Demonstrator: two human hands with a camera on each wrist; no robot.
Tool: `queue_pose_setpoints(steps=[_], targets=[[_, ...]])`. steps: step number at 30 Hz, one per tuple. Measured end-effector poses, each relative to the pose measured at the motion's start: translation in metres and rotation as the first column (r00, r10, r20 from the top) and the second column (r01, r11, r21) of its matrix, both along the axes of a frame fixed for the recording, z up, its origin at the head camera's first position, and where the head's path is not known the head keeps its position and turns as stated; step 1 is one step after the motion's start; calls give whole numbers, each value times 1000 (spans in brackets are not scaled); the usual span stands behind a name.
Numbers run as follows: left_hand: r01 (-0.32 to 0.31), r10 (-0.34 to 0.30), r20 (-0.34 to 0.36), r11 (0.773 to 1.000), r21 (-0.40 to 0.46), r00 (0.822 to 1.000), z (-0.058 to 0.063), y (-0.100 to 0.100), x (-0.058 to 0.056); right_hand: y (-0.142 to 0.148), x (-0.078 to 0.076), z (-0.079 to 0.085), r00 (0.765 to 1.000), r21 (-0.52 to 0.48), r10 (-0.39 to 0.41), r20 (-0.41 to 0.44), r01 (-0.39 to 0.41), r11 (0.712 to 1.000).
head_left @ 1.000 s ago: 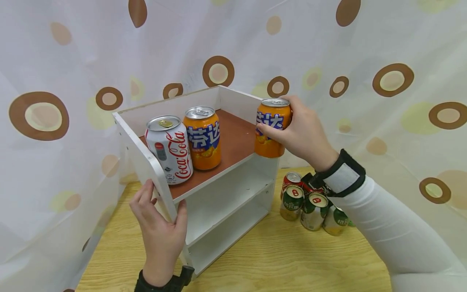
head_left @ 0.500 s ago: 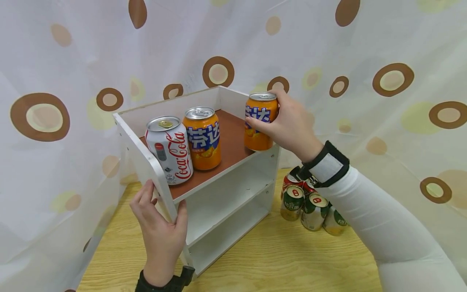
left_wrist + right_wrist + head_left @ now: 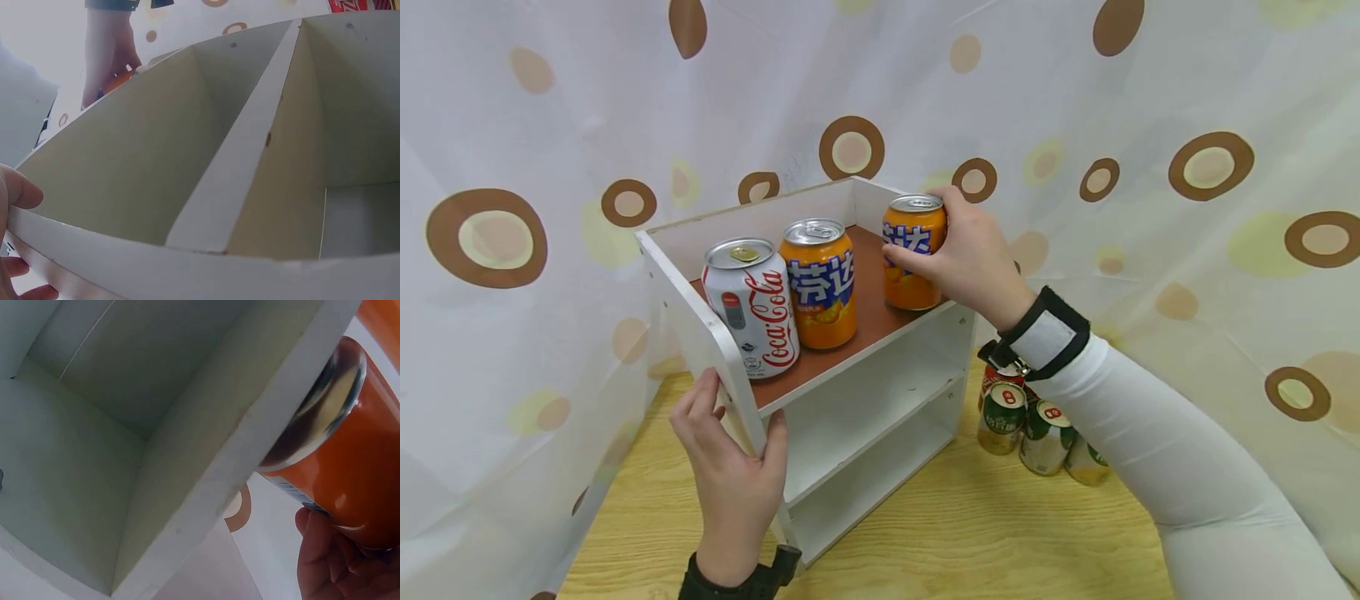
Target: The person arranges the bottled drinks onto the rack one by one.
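My right hand (image 3: 973,254) grips an orange soda can (image 3: 910,279) near its top, thumb across the front, over the right part of a small white shelf unit's brown top (image 3: 868,321). In the right wrist view the can's metal base (image 3: 331,415) shows past the board's edge, so at least part is raised. A white Coca-Cola can (image 3: 752,312) and another orange can (image 3: 817,292) stand side by side at the top's left end. My left hand (image 3: 733,475) holds the unit's left side panel (image 3: 700,333), thumb at the front edge and fingers outside.
Beside the unit on the right, several green-and-gold cans (image 3: 1002,419) and red cans (image 3: 1000,375) stand on the wooden table (image 3: 1000,533), partly behind the right forearm. A patterned curtain (image 3: 1000,83) hangs behind. Raised white walls edge the top's back and sides.
My right hand has carried the orange can leftward from beyond the unit's right front corner to over its top. The left hand and the two standing cans have stayed put.
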State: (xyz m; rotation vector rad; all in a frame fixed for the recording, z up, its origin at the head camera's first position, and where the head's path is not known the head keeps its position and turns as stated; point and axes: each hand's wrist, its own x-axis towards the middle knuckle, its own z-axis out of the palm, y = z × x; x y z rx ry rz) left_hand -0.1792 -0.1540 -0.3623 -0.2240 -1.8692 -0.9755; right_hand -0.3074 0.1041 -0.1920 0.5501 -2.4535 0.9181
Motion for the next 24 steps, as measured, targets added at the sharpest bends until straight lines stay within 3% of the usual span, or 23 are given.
queue_pose_setpoints(steps=[24], targets=[[3,-3,35,1000,-2,999,2,0,2,-8,-1,-4,1000,5,-6,-4,6,1000]])
